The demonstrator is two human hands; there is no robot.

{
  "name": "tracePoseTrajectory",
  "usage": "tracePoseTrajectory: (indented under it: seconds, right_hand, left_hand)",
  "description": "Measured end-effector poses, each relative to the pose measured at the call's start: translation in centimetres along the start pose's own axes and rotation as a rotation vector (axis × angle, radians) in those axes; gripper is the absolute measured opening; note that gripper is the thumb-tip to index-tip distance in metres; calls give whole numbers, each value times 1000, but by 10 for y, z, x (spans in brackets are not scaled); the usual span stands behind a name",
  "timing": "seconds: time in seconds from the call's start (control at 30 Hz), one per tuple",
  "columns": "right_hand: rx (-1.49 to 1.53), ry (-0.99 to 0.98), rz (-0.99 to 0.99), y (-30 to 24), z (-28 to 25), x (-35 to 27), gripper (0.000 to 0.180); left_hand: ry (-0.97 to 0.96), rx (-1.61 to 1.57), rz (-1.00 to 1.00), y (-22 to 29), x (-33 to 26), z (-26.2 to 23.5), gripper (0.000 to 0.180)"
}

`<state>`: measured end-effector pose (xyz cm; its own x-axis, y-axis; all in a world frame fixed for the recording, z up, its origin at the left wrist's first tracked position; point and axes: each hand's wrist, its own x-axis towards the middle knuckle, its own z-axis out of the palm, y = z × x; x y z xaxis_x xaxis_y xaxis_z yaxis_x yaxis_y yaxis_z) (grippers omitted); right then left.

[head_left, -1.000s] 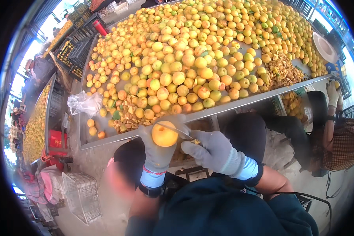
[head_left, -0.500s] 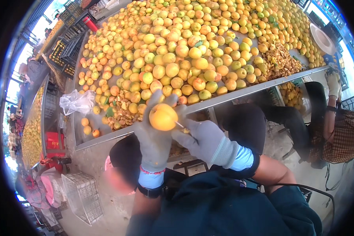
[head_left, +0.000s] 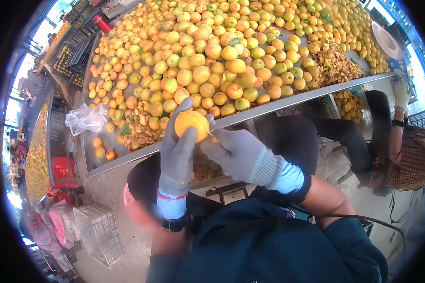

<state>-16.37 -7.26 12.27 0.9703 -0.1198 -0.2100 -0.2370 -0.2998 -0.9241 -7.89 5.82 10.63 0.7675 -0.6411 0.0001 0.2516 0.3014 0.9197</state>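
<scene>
In front of the table's near edge, my gloved left hand (head_left: 174,158) is closed around a yellow-orange apricot (head_left: 191,123), with fingers behind it and the thumb on its near side. A line runs along the fruit's upper side; I cannot tell whether it is a cut or its natural crease. My gloved right hand (head_left: 243,153) grips a small knife, its fingers hiding the handle. Only the thin, shiny blade (head_left: 210,133) shows, touching the fruit's lower right side. Beyond both hands, many loose apricots (head_left: 201,74) cover a metal-rimmed table (head_left: 288,104).
Heaps of split fruit pieces (head_left: 144,129) (head_left: 336,63) lie near the table rim. A clear plastic bag (head_left: 87,119) rests at its left corner. White crate (head_left: 99,231) stands on the floor, lower left. At right sits a co-worker in a checked garment (head_left: 413,158). A cable (head_left: 378,221) crosses my right arm.
Both hands have shifted slightly left with the fruit, which has turned so that a line shows along its top. My left thumb now lies across its near side.
</scene>
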Motion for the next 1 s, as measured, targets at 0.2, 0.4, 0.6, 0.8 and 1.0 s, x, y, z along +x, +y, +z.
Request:
tracePoseTrajectory:
  seconds: [0.2,0.4,0.6,0.8,1.0]
  right_hand:
    - [-393,271,-128,45,39,18,39]
    - [33,-31,84,10,7,8,31]
    - [-30,52,44,16,27,0,37]
    - [-468,125,-55,47,35,9,44]
    - [-701,191,-130,60,37,8,42]
  left_hand:
    - [266,-525,-185,-43,2,9,60]
    - [166,114,8,-17,-1,-7,46]
    - [109,-248,-74,-31,-8,-3,54]
    - [177,-493,-261,-53,-8,-10,63]
    - [147,-390,-354,-49,-3,-6,64]
